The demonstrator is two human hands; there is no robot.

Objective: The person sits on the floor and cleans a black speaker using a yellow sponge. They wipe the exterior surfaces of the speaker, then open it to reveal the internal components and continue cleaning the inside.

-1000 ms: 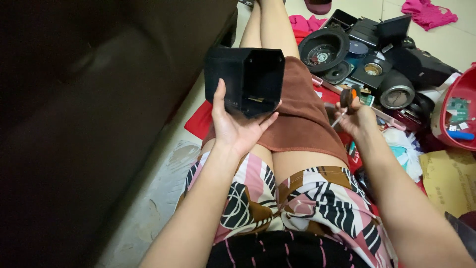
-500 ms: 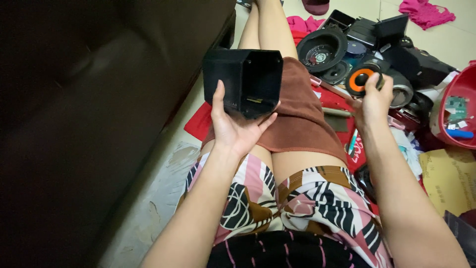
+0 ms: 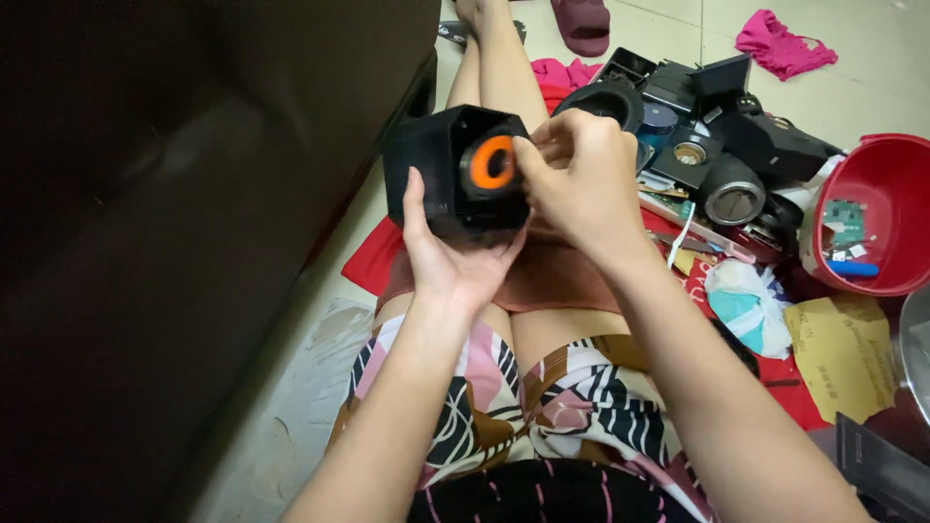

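Left of centre, my left hand [image 3: 453, 260] cupped the black speaker box [image 3: 448, 179] from below. My right hand [image 3: 579, 184] pinched the orange speaker cone [image 3: 492, 163], seated in its front opening; fastening looked undone. Loose parts [image 3: 722, 160] lay upper right.

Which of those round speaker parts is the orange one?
The orange round speaker cone, pinched by the right hand at the black speaker box; those on the floor are black or grey.
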